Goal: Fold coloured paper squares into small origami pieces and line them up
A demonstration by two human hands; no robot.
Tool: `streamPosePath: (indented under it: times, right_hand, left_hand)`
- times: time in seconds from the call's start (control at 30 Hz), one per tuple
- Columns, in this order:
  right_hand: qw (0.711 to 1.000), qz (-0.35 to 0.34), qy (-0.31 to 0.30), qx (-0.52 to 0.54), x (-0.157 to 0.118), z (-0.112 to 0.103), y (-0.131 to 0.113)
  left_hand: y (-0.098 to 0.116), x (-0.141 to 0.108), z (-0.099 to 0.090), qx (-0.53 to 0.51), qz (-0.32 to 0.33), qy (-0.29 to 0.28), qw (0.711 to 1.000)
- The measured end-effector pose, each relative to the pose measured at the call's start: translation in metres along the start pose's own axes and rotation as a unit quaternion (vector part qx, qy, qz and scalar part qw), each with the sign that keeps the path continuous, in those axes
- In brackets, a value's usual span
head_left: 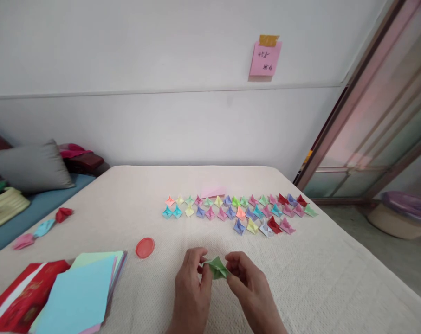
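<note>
Between my two hands is a small green folded-paper boat, held just above the cloth-covered table near its front. My left hand pinches its left end between thumb and fingers. On the other side, the thumb and curled fingers of my right hand grip the right corner. Beyond my hands stand several folded-paper boats in rows, among them a dark red one, a yellow one and a blue one.
A red round lid lies left of my hands. Nearer the front left are a stack of coloured paper and a red packet. Crumpled red paper sits by the left edge. A pink note is taped to the wall.
</note>
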State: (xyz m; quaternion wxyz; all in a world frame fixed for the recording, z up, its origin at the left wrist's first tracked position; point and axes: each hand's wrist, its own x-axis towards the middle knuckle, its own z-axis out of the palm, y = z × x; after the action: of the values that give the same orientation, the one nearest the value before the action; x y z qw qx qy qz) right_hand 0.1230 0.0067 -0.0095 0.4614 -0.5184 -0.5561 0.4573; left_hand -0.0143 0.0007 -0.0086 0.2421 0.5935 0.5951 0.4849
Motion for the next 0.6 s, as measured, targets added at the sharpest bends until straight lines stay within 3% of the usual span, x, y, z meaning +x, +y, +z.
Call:
streamPosePath:
  times: [0.17,0.6]
  right_hand:
    - [0.995,0.046,-0.007,0.083,0.0047,-0.0023,0.0037]
    - [0.999,0.035,-0.019,0.028,0.0045,-0.0011,0.0085]
  left_hand:
    - [-0.0015,0.0018,-0.0013,-0.008,-0.024,-0.008,1.0]
    - [-0.0015,0.0022,0.0007,-0.013,-0.007,-0.015,1.0]
